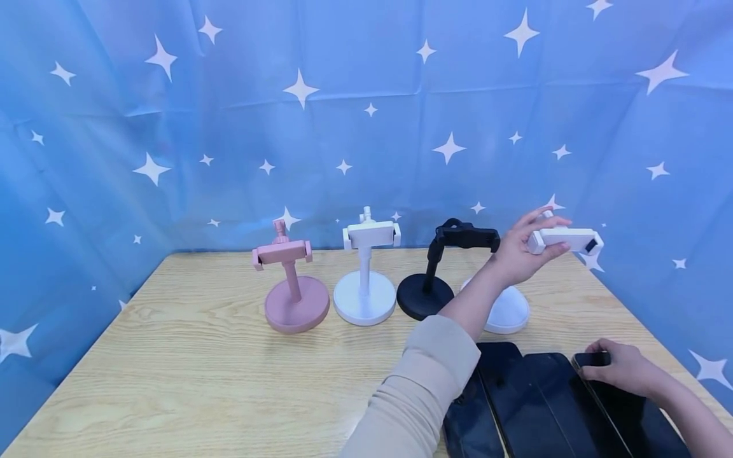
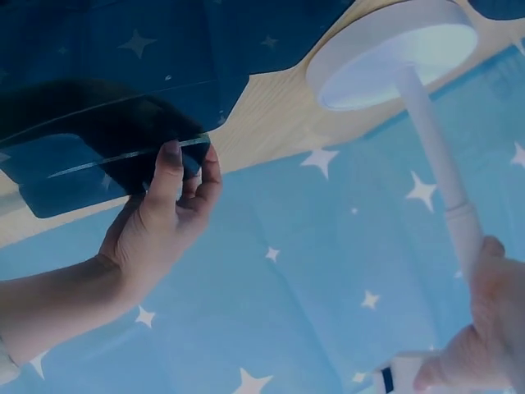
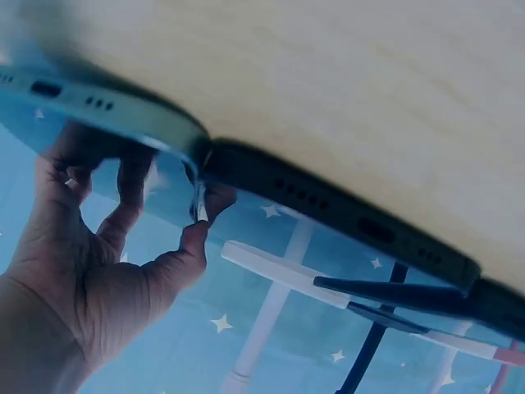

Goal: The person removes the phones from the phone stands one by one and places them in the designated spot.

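My left hand (image 1: 523, 245) grips the white phone stand (image 1: 508, 312) at the right end of a row, fingers and thumb about its upper part, just behind the clamp (image 1: 572, 240). Its round base shows past my forearm, and in the left wrist view the stem (image 2: 435, 148) runs from base to hand. My right hand (image 1: 621, 369) pinches the far end of the rightmost black phone (image 1: 635, 413), thumb on one edge and fingers on the other side. In the right wrist view the thumb and a fingertip meet at that phone's edge.
Left of the held stand are a black phone stand (image 1: 426, 296), another white stand (image 1: 364, 299) and a pink stand (image 1: 296, 305). Several dark phones (image 1: 532, 394) lie side by side at the table's front right. A blue star-patterned curtain (image 1: 366, 127) hangs behind the wooden table (image 1: 200, 356).
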`<state>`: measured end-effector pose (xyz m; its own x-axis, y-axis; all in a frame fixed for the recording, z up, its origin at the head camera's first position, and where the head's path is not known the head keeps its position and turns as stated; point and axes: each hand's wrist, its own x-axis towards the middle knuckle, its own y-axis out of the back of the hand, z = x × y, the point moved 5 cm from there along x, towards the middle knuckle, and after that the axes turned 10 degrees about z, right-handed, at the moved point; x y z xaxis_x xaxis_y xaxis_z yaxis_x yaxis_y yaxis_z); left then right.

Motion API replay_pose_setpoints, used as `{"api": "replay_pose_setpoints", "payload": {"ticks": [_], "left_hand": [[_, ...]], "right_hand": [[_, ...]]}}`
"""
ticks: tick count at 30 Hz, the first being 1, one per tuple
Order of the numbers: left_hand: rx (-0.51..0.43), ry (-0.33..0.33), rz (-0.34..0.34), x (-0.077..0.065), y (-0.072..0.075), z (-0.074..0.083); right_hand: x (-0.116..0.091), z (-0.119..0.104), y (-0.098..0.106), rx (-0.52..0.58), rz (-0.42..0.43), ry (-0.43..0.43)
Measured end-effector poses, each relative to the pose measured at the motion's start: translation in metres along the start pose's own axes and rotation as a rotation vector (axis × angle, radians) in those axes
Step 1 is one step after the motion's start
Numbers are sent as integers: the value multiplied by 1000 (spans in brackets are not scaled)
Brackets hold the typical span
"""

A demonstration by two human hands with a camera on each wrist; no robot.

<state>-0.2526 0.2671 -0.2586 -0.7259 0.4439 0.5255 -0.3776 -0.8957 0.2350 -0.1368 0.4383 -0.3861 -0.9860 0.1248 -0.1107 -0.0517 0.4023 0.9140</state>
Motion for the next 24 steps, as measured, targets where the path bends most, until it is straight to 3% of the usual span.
{"api": "replay_pose_setpoints", "payload": {"ticks": [6, 14, 18, 24], "left_hand": [[-46, 15, 10, 2, 1, 0], [-37, 50, 35, -2, 2, -2], [-39, 85, 86, -6, 2, -3], [-19, 131, 223, -12, 7, -7]], "right_hand": [[0, -3, 3, -108, 63, 47], [2, -4, 0, -116, 71, 62], [2, -8, -1, -119, 39, 79], [3, -18, -1, -119, -13, 130]]}}
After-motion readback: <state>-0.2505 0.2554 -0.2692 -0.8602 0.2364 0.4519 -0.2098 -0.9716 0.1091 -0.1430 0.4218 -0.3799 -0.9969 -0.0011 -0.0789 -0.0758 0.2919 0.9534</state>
